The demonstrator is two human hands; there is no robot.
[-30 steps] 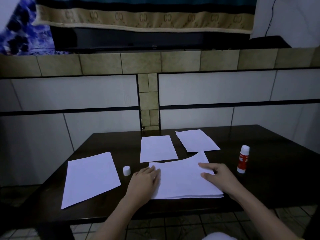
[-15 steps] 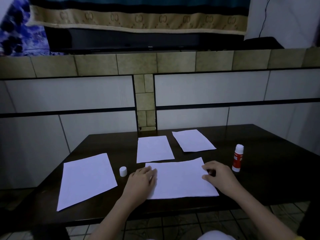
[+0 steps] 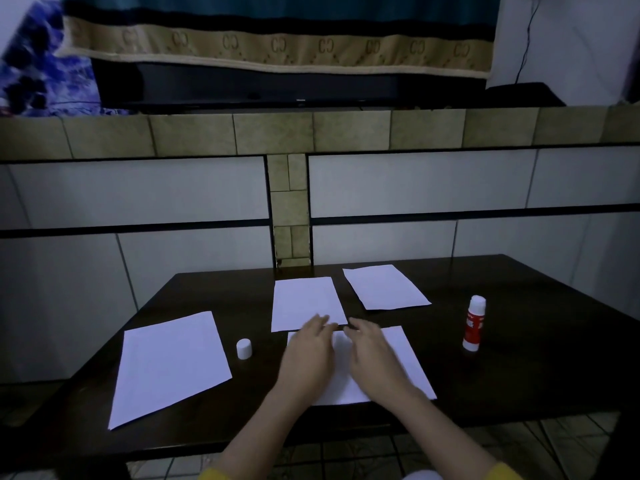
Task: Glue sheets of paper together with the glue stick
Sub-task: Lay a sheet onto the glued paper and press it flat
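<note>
A white sheet lies flat on the dark table in front of me. My left hand and my right hand both rest flat on it, side by side, with fingers stretched toward its far edge. Just beyond their fingertips lies a second sheet. A third sheet sits further back to the right, and a larger sheet lies at the left. The red and white glue stick stands uncapped at the right. Its white cap stands left of my hands.
The table's near edge runs just under my forearms, with tiled floor below. A tiled wall and ledge rise right behind the table. A dark TV and a hanging cloth sit above the ledge.
The lifted far corner of the near sheet has been laid flat. Both hands slid from the sheet's side edges to its middle, fingers now extended toward the far edge.
</note>
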